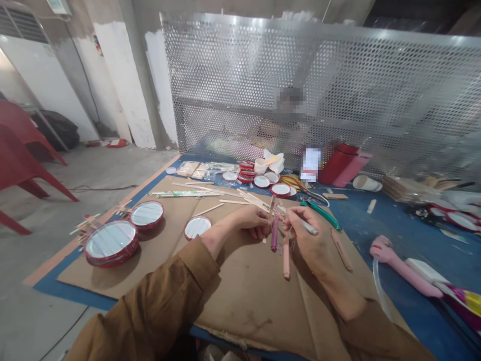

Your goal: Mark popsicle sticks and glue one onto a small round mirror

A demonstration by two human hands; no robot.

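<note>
My left hand point(254, 220) is closed on a small flat wooden stick point(271, 204) that stands up from its fingertips. My right hand point(310, 238) pinches a whitish pen-like tube point(308, 227), close to the right of the left hand. Between the two hands is a purple marker-like stick point(274, 236), and nearer to me a peach-coloured one point(286, 260). Another light pinkish-brown stick point(341, 249) lies right of my right hand. Beneath both hands is a brown cardboard sheet point(248, 301). Thin wooden sticks point(250, 198) are scattered just beyond them.
Red-rimmed round lids point(110, 243) sit at the left, with more lids point(261, 181) at the back. Green-handled pliers point(325, 215) lie beyond my right hand. A pink glue-gun-like tool point(408, 271) is at the right. A perforated metal panel point(233, 65) closes off the table's far side.
</note>
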